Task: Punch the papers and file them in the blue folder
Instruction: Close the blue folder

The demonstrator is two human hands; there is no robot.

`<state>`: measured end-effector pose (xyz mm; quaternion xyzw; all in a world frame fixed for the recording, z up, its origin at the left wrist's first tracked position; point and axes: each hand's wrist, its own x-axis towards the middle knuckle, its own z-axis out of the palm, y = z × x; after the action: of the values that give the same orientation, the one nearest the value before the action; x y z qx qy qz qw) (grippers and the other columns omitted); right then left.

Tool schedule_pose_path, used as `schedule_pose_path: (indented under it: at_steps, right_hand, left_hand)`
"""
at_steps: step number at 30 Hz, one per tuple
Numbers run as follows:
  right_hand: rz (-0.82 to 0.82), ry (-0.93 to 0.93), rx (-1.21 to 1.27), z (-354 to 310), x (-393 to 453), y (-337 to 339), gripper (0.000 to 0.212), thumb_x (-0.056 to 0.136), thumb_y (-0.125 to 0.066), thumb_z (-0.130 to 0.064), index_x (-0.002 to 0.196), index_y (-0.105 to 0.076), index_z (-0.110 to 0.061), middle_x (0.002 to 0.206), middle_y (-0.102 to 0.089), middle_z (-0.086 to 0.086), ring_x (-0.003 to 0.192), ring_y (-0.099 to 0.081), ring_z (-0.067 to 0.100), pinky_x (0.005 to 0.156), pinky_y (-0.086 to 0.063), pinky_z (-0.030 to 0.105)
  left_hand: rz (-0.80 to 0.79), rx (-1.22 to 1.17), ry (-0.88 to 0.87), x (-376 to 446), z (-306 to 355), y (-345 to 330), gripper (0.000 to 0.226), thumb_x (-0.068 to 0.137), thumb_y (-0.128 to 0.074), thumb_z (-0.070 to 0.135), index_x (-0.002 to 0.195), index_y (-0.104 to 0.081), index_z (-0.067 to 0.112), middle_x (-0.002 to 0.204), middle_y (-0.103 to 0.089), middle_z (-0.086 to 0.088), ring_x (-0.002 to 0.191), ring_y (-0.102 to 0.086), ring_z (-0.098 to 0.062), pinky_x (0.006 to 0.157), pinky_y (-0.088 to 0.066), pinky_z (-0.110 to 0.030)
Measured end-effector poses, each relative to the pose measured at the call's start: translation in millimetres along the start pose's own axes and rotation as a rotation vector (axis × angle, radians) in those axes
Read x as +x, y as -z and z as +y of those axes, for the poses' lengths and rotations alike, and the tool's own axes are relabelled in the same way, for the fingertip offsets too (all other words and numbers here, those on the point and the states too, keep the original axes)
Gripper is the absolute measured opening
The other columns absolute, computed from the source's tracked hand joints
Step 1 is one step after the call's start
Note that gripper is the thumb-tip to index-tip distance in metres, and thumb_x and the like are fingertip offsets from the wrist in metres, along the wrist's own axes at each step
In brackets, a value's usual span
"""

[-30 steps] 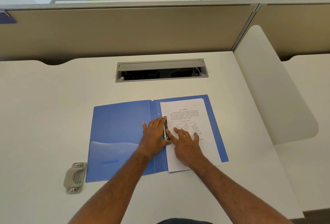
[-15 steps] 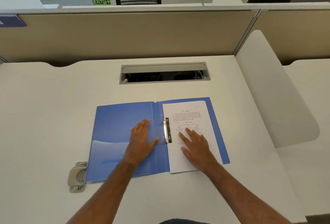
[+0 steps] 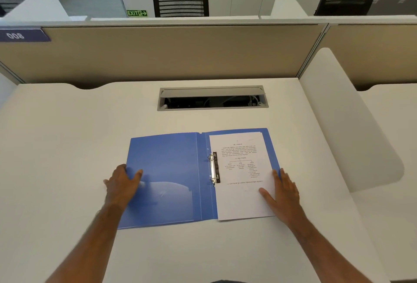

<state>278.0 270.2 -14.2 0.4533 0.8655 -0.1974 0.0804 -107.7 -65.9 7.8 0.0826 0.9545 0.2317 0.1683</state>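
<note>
The blue folder [image 3: 167, 165] lies open on the white desk. Its ring clip [image 3: 214, 167] looks closed through the left margin of the printed papers [image 3: 239, 201], which lie on the folder's right half. My left hand [image 3: 121, 183] holds the outer edge of the left cover, with the thumb on top and the fingers curled around the edge. My right hand [image 3: 284, 192] rests flat at the right edge of the papers, thumb on the sheet. The hole punch is not visible; my left forearm covers the spot beside the folder's near left corner.
A grey cable hatch [image 3: 212, 98] stands open in the desk behind the folder. A beige partition [image 3: 180, 52] closes the far side. A white rounded divider [image 3: 347, 120] borders the desk on the right.
Both hands have moved outward from the ring clip: the left to the left cover's outer edge, the right to the papers' right edge. The view has shifted, and the punch has dropped out of sight.
</note>
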Motion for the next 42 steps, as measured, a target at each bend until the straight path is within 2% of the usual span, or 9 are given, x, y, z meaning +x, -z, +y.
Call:
schedule_pose_path:
  at_steps: [6,10,16,24,26,31,35,38,42]
  right_hand:
    - [-0.008,-0.034,0.084,-8,1,2,0.087,0.099,-0.044,-0.065,0.165,-0.005,-0.024,0.174,0.000,0.003,0.161,-0.004,0.023,0.129,-0.004,0.045]
    - [-0.016,-0.019,0.041,-11,1,4,0.088,0.099,-0.042,-0.067,0.165,-0.007,-0.022,0.174,0.000,0.006,0.161,-0.006,0.025,0.129,-0.006,0.044]
    - [0.010,0.050,0.009,-21,-12,-1,0.087,0.098,-0.044,-0.067,0.164,-0.014,-0.018,0.174,-0.005,0.007,0.160,-0.010,0.026,0.128,-0.007,0.043]
    - [0.042,0.128,0.089,-37,-27,-14,0.121,0.074,0.008,-0.094,0.163,-0.021,-0.019,0.172,-0.018,0.002,0.158,-0.021,0.021,0.128,-0.012,0.042]
    - [0.070,0.116,0.106,-38,-25,-16,0.114,0.078,0.005,-0.092,0.161,-0.028,-0.020,0.170,-0.027,0.001,0.154,-0.031,0.022,0.126,-0.020,0.045]
    - [0.090,0.116,0.162,-40,-26,-15,0.063,0.102,-0.038,-0.060,0.152,-0.041,-0.022,0.153,-0.052,-0.004,0.138,-0.052,0.020,0.117,-0.031,0.045]
    - [0.076,0.130,0.325,-43,-28,7,0.069,0.098,-0.017,-0.074,0.140,-0.049,-0.030,0.130,-0.065,-0.009,0.119,-0.063,0.018,0.107,-0.039,0.040]
    - [0.034,0.057,0.528,-43,-29,24,0.038,0.108,-0.027,-0.054,0.125,-0.057,-0.037,0.116,-0.070,-0.014,0.112,-0.065,0.014,0.099,-0.043,0.037]
    - [0.052,-0.082,0.795,-41,-22,29,0.034,0.110,-0.030,-0.048,0.121,-0.061,-0.039,0.110,-0.075,-0.019,0.116,-0.065,0.007,0.097,-0.043,0.036]
  left_hand:
    - [0.024,-0.359,0.123,-10,12,27,0.066,0.092,-0.073,0.046,0.144,-0.046,0.016,0.144,-0.058,-0.004,0.130,-0.055,-0.033,0.109,-0.044,-0.050]
    - [0.107,-0.387,0.027,-31,42,67,0.059,0.093,-0.074,0.039,0.141,-0.049,0.015,0.135,-0.063,-0.004,0.118,-0.061,-0.031,0.091,-0.046,-0.043]
    - [0.172,-0.407,-0.165,-68,91,125,0.053,0.092,-0.074,0.043,0.136,-0.053,0.023,0.115,-0.065,0.006,0.081,-0.061,-0.009,0.061,-0.044,-0.028]
    - [0.034,-0.528,-0.334,-120,146,139,0.032,0.102,-0.054,0.050,0.128,-0.058,0.032,0.116,-0.071,0.009,0.095,-0.073,-0.016,0.087,-0.059,-0.041]
    - [-0.032,-0.588,-0.380,-132,159,127,0.029,0.106,-0.048,0.045,0.125,-0.061,0.028,0.116,-0.073,0.011,0.096,-0.074,-0.009,0.090,-0.058,-0.038]
    - [-0.314,-0.595,-0.531,-159,172,72,0.025,0.108,-0.049,0.039,0.128,-0.062,0.033,0.126,-0.071,0.021,0.121,-0.062,0.001,0.103,-0.047,-0.027]
    - [-0.444,-0.385,-0.628,-167,160,21,0.033,0.107,-0.052,0.037,0.140,-0.057,0.034,0.137,-0.061,0.028,0.132,-0.051,0.010,0.113,-0.040,-0.021]
    - [-0.412,-0.247,-0.668,-156,143,-6,0.040,0.105,-0.054,0.040,0.145,-0.053,0.035,0.145,-0.054,0.026,0.139,-0.044,0.006,0.118,-0.038,-0.029]
    - [-0.336,-0.155,-0.635,-136,124,-29,0.046,0.105,-0.055,0.038,0.150,-0.047,0.032,0.156,-0.046,0.015,0.151,-0.031,-0.009,0.122,-0.027,-0.028]
